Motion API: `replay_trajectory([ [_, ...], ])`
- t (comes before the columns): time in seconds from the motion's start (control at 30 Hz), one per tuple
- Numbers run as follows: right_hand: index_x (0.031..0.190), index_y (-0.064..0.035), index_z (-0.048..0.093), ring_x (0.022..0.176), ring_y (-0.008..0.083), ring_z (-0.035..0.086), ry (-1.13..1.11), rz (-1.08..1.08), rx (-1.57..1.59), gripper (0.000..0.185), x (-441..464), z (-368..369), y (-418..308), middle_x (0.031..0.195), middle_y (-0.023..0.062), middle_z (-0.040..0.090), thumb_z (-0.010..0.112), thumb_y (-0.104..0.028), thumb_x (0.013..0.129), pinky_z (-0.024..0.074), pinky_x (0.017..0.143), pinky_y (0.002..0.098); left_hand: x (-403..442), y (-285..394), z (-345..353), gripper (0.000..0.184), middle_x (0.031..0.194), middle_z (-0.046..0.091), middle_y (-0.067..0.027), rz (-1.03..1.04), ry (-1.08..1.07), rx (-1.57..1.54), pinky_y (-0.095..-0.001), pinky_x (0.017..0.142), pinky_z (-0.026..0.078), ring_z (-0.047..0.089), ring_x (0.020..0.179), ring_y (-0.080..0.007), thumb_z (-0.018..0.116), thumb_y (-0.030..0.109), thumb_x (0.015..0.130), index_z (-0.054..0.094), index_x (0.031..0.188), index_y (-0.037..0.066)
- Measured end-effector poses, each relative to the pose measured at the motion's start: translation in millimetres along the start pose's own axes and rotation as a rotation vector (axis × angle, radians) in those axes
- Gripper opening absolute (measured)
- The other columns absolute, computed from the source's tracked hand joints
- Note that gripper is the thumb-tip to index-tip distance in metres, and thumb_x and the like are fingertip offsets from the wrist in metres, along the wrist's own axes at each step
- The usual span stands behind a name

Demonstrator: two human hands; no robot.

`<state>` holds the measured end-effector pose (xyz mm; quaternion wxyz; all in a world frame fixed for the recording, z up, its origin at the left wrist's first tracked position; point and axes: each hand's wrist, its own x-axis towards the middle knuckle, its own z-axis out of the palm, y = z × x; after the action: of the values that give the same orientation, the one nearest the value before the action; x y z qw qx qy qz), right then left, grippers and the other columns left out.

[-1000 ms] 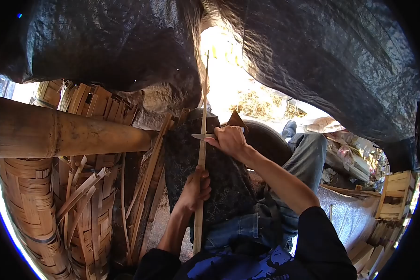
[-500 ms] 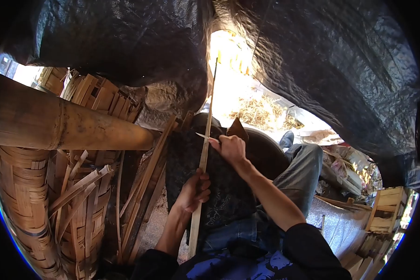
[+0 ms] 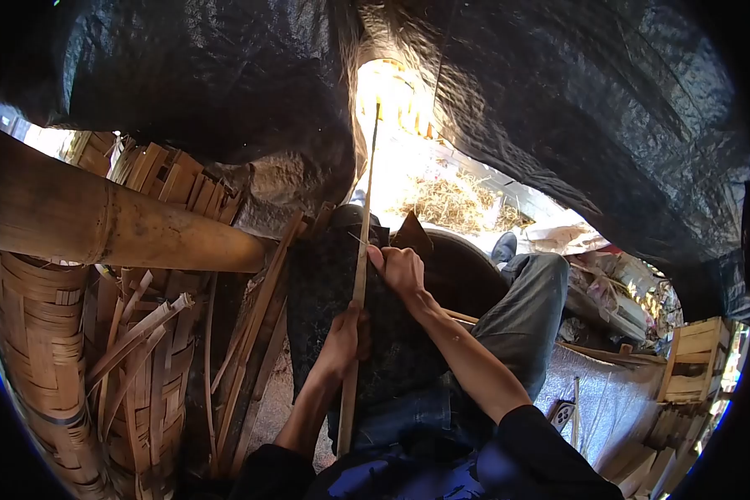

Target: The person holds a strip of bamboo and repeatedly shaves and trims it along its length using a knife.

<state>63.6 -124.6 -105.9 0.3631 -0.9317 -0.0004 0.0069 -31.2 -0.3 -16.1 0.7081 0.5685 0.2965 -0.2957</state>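
Observation:
A long, narrow bamboo strip [image 3: 361, 287] runs from my lap up toward the bright gap, its far end thin and dark. My left hand [image 3: 340, 342] is closed round its lower part. Just above, my right hand [image 3: 402, 271] is closed on a knife, its thumb against the strip's right side. Only a thin, pale bit of the knife blade [image 3: 358, 240] shows, crossing the strip; the handle is hidden in the fist. Dark patterned cloth [image 3: 312, 321] covers my thigh under the strip. A brown pointed piece [image 3: 413, 233] stands behind my right hand.
A thick bamboo pole [image 3: 117, 221] juts in from the left above woven bamboo baskets [image 3: 37, 350]. Split bamboo slats [image 3: 254, 350] lean beside my left arm. Dark plastic sheeting [image 3: 575, 108] hangs overhead. At right are a phone [image 3: 562, 414] and a wooden crate [image 3: 693, 362].
My left hand has turned on the strip, showing more of its back. The knife blade now looks thinner and lies closer against the strip. The whole view has shifted slightly.

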Motion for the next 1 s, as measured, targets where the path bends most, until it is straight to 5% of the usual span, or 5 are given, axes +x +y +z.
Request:
replay_trajectory([
  [0.43, 0.064, -0.0060, 0.059, 0.052, 0.0334, 0.061, 0.102, -0.449, -0.118, 0.056, 26.9, 3.3, 8.7, 0.050, 0.0145, 0.056, 0.050, -0.058, 0.083, 0.0483, 0.047, 0.0437, -0.5, 2.3, -19.9, 0.031, 0.056, 0.026, 0.0081, -0.185, -0.247, -0.386, -0.0206, 0.038, 0.018, 0.021, 0.041, -0.0042, 0.033, 0.043, 0.097, 0.039, 0.076, 0.021],
  [0.57, 0.062, -0.0011, 0.062, 0.059, 0.0434, 0.059, 0.101, 0.021, -0.003, 0.060, 46.3, -15.0, -12.7, 0.057, 0.0242, 0.057, 0.038, -0.046, 0.093, 0.0475, 0.058, 0.0489, -5.0, -11.1, -7.3, 0.027, 0.057, 0.028, 0.0083, -0.187, -0.268, -0.341, -0.0198, 0.037, 0.017, 0.021, 0.040, -0.0043, 0.034, 0.040, 0.097, 0.040, 0.078, 0.023],
  [0.73, 0.047, -0.0046, 0.045, 0.033, 0.0142, 0.028, -0.222, 0.193, 0.244, 0.073, 53.2, -43.6, 10.5, 0.037, -0.0016, 0.028, 0.022, -0.055, 0.095, 0.0298, 0.034, 0.0388, -13.4, 5.0, -10.4, 0.028, 0.057, 0.028, 0.0069, -0.183, -0.218, -0.377, -0.0205, 0.038, 0.017, 0.021, 0.040, -0.0044, 0.032, 0.039, 0.099, 0.039, 0.079, 0.020],
  [0.77, 0.047, -0.0049, 0.038, 0.033, 0.0159, 0.024, -0.136, 0.140, 0.199, 0.072, 50.4, -55.3, 12.1, 0.037, 0.0016, 0.028, 0.021, -0.056, 0.095, 0.0274, 0.035, 0.0357, -11.1, 4.4, -12.0, 0.029, 0.057, 0.028, 0.0069, -0.179, -0.234, -0.406, -0.0206, 0.038, 0.017, 0.021, 0.040, -0.0046, 0.031, 0.039, 0.099, 0.039, 0.079, 0.020],
  [1.0, 0.054, -0.0031, 0.054, 0.045, 0.0333, 0.055, -0.223, -0.137, 0.033, 0.058, -18.9, -88.7, -9.1, 0.047, 0.0158, 0.051, 0.044, -0.045, 0.093, 0.0435, 0.046, 0.0414, -9.3, 6.2, -1.4, 0.033, 0.056, 0.028, 0.0076, -0.189, -0.160, -0.305, -0.0204, 0.041, 0.019, 0.022, 0.042, -0.0052, 0.030, 0.042, 0.098, 0.044, 0.081, 0.018],
])
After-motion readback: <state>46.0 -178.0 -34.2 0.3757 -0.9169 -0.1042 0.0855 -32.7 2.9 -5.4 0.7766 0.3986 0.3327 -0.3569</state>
